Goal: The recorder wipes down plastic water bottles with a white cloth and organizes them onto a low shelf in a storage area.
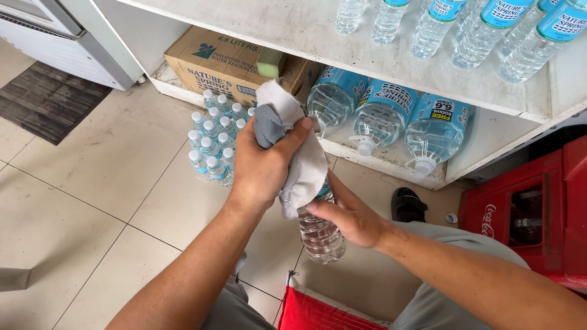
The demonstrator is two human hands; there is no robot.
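My left hand (pixel 263 165) grips a grey cloth (pixel 299 160), pressing it over the top of a clear plastic water bottle (pixel 321 235). My right hand (pixel 348 214) holds that bottle by its middle, tilted, above the tiled floor. The bottle's cap and upper part are hidden under the cloth. Both hands meet in the middle of the view, in front of a low white shelf.
A pack of several small water bottles (pixel 214 143) stands on the floor beside a cardboard box (pixel 214 64). Three large water jugs (pixel 382 119) lie on the lower shelf (pixel 391 165); more bottles stand on the upper shelf (pixel 306 30). A red crate (pixel 538 208) sits at right, with a sandalled foot (pixel 408 205) nearby.
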